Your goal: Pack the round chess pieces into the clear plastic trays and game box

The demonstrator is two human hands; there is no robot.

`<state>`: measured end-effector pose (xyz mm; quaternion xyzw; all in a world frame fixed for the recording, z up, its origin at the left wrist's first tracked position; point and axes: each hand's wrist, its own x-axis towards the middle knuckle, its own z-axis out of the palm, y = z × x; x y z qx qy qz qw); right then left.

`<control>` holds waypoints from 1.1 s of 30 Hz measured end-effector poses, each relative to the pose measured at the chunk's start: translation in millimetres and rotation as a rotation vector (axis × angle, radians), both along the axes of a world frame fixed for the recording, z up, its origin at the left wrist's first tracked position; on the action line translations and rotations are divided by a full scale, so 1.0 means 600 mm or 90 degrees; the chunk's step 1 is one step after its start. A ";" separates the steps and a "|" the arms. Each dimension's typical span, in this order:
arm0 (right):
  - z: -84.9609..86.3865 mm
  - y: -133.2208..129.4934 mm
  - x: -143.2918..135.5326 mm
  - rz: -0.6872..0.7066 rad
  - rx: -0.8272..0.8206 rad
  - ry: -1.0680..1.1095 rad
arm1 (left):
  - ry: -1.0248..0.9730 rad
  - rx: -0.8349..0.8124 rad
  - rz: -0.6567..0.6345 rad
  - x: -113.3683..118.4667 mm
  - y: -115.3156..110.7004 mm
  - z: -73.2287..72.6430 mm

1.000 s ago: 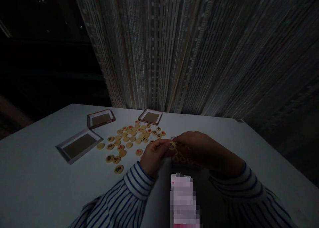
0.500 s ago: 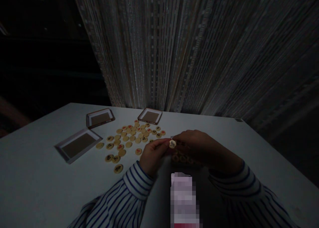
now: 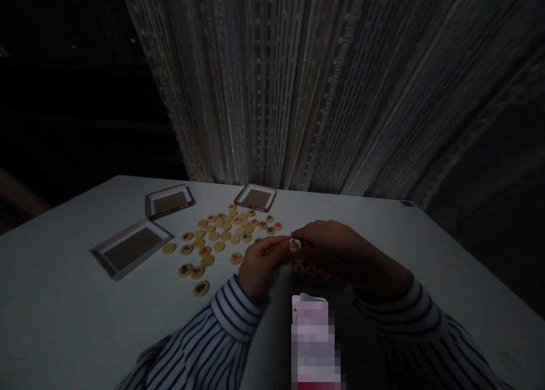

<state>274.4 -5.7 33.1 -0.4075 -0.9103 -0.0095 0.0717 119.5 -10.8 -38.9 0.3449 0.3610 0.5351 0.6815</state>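
Note:
A round wooden xiangqi piece (image 3: 295, 245) with a black character stands on edge between my two hands, its face turned toward me. My left hand (image 3: 263, 262) pinches its left side with thumb and forefinger. From the right, my right hand (image 3: 340, 243) closes around the same piece with bent fingers; most of their tips are in shadow. Beneath my right hand, a dark holder shows a row of xiangqi pieces (image 3: 313, 269), partly covered by the hand. Many loose xiangqi pieces (image 3: 219, 246) lie left of my hands, some with red or black characters up, others blank.
Three shallow open trays stand on the white table (image 3: 68, 288): a near-left tray (image 3: 113, 273), a far-left tray (image 3: 170, 211) and a back-middle tray (image 3: 252, 207). A string curtain (image 3: 276, 95) hangs behind the table edge. A pixelated, pinkish object (image 3: 313, 339) is close to me.
The held piece has turned or shifted very slightly between my fingers. Both hands stay in nearly the same place, and the loose pieces lie as before.

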 end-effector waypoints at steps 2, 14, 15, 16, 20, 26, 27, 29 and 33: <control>0.001 -0.001 -0.001 0.001 0.001 0.001 | -0.005 0.003 -0.001 0.000 0.000 0.000; 0.004 -0.004 0.002 -0.002 0.003 0.004 | 0.036 0.025 -0.010 -0.001 -0.002 0.000; 0.006 -0.004 0.003 -0.003 0.001 0.005 | 0.040 0.034 -0.015 -0.001 -0.002 0.000; 0.008 -0.005 0.004 -0.004 -0.003 0.004 | 0.043 0.042 -0.020 -0.001 -0.002 0.000; 0.015 -0.007 0.009 -0.019 -0.020 0.000 | 0.053 0.055 -0.026 -0.001 -0.001 -0.001; 0.019 -0.005 0.010 -0.035 -0.024 -0.024 | 0.103 0.051 0.028 0.001 0.001 -0.001; 0.019 -0.003 0.011 -0.040 -0.024 -0.027 | 0.123 0.054 0.042 0.001 0.001 0.000; 0.018 -0.001 0.014 -0.053 -0.029 -0.033 | 0.163 0.065 0.065 0.001 0.001 0.001; 0.017 0.004 0.025 -0.108 -0.073 -0.060 | 0.224 0.082 0.076 0.003 0.001 0.003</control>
